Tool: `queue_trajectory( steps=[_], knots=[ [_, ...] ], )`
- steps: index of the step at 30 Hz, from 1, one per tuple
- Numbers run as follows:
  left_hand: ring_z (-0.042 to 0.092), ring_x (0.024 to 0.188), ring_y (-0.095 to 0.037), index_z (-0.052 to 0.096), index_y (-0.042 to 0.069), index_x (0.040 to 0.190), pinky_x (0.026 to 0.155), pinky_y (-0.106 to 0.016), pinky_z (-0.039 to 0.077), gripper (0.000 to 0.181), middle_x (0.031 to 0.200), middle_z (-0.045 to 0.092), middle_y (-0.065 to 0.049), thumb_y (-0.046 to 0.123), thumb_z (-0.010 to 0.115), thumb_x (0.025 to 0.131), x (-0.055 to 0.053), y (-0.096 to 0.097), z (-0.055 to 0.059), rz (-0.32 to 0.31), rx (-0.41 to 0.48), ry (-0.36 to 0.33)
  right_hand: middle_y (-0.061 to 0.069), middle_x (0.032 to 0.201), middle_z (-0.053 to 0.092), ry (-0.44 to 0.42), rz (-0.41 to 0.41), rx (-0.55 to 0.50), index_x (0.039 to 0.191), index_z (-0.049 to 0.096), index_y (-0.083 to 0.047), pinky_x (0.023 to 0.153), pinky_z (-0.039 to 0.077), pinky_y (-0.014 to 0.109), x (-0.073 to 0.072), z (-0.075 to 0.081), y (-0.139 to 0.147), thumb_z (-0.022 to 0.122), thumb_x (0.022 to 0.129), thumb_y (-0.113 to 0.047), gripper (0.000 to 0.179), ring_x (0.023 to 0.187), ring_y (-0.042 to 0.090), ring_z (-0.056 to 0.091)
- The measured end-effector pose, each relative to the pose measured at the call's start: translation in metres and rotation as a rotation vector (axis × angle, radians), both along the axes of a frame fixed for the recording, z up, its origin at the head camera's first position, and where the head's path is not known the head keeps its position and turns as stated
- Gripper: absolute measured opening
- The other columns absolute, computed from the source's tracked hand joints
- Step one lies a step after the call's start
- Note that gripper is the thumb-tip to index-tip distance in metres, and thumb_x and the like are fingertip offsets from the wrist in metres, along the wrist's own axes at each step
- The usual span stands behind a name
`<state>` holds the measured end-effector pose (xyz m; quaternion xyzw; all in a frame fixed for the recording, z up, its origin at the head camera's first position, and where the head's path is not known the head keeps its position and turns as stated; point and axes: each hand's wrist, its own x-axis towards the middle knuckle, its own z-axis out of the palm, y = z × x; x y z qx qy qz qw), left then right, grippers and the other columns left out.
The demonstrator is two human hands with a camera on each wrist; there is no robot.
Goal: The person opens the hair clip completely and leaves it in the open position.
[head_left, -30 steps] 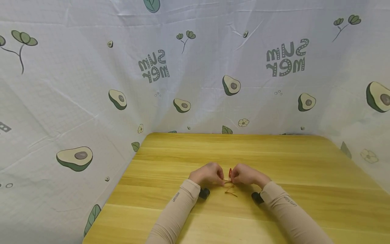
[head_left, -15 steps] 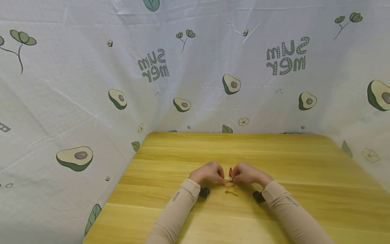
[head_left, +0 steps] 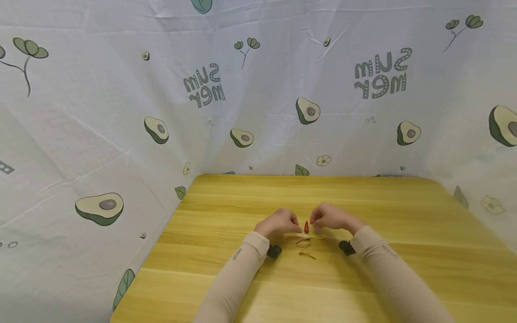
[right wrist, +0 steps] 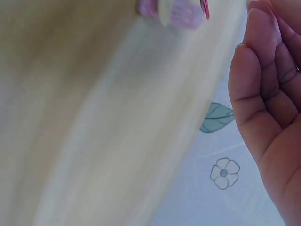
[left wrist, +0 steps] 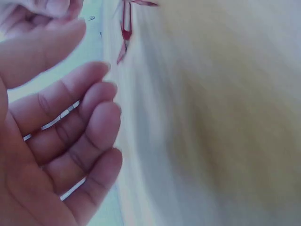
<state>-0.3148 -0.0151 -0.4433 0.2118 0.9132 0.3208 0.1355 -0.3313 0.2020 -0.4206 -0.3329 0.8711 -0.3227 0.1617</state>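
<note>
A red hair clip (head_left: pixel 306 227) lies on the table between my two hands. In the left wrist view the clip (left wrist: pixel 126 28) shows near the top, apart from my fingers. My left hand (head_left: pixel 282 222) hovers just left of it, fingers loosely bent with nothing visible between them. To its right is my right hand (head_left: pixel 332 217), fingers bent and relaxed, holding nothing that I can see. Just below its fingertips lies a thin yellow strand (head_left: pixel 318 237). Nearer me are thin orange-brown strands (head_left: pixel 303 242) and another small bunch (head_left: pixel 307 255); their exact kind is too small to tell.
The wooden table (head_left: pixel 226 197) reaches back to a white curtain (head_left: pixel 274 89) printed with avocados and leaves. A black wrist camera (head_left: pixel 274 251) sits under the left wrist, and another black camera (head_left: pixel 346 247) under the right.
Both hands have risen slightly away from the strands, and the right hand has drawn to the right. The red clip stands uncovered, and the yellow strand now shows right of the others.
</note>
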Motion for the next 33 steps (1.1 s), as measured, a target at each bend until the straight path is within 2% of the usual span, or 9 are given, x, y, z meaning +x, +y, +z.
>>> queue_trajectory(
  steps=[6,10,16,19,23,33],
  knots=[
    [0.025,0.044,-0.007,0.050,0.015,0.053,0.044,-0.023,0.024,0.045,0.048,0.030,0.007,0.025,0.076,0.088,-0.004,0.014,0.004,0.029,-0.051,-0.018,0.012,0.087,0.071,0.011,0.009,0.041,0.092,0.070,0.006,0.069,0.053,0.031,-0.015,0.005,-0.002,0.063,0.087,0.008,0.009,0.076,0.014,0.062],
    [0.024,0.042,-0.006,0.047,0.017,0.050,0.042,-0.023,0.022,0.049,0.046,0.028,0.008,0.025,0.080,0.085,-0.006,0.024,0.003,0.056,-0.093,-0.032,0.013,0.089,0.071,-0.045,0.011,0.061,0.094,0.069,0.006,0.070,0.051,0.030,-0.027,0.003,-0.005,0.064,0.086,0.009,0.010,0.078,0.014,0.060],
    [0.022,0.042,-0.006,0.041,0.017,0.050,0.042,-0.022,0.021,0.052,0.046,0.026,0.008,0.024,0.082,0.081,-0.010,0.036,0.001,0.113,-0.182,-0.013,0.012,0.094,0.071,-0.104,0.013,0.087,0.097,0.070,0.004,0.075,0.052,0.031,-0.038,-0.007,-0.007,0.064,0.087,0.006,0.012,0.081,0.014,0.060],
    [0.022,0.043,-0.007,0.042,0.016,0.051,0.042,-0.023,0.021,0.052,0.046,0.025,0.007,0.026,0.085,0.079,-0.010,0.039,0.001,0.153,-0.204,-0.018,0.011,0.093,0.071,-0.125,0.008,0.075,0.096,0.071,0.003,0.075,0.052,0.032,-0.040,-0.013,-0.007,0.063,0.085,0.008,0.014,0.080,0.014,0.060],
    [0.022,0.043,-0.008,0.046,0.015,0.052,0.042,-0.024,0.021,0.050,0.047,0.024,0.007,0.028,0.085,0.079,-0.011,0.040,0.001,0.175,-0.207,-0.036,0.010,0.090,0.071,-0.117,0.006,0.073,0.095,0.071,0.004,0.073,0.052,0.030,-0.040,-0.017,-0.007,0.063,0.081,0.010,0.017,0.077,0.014,0.058],
    [0.024,0.043,-0.008,0.045,0.015,0.052,0.042,-0.023,0.022,0.047,0.046,0.026,0.006,0.018,0.085,0.077,-0.013,0.040,0.001,0.141,-0.203,-0.017,0.008,0.086,0.068,-0.096,-0.020,0.128,0.091,0.069,0.003,0.073,0.049,0.029,-0.036,-0.013,-0.012,0.065,0.081,0.008,0.012,0.076,0.014,0.055]
  ],
)
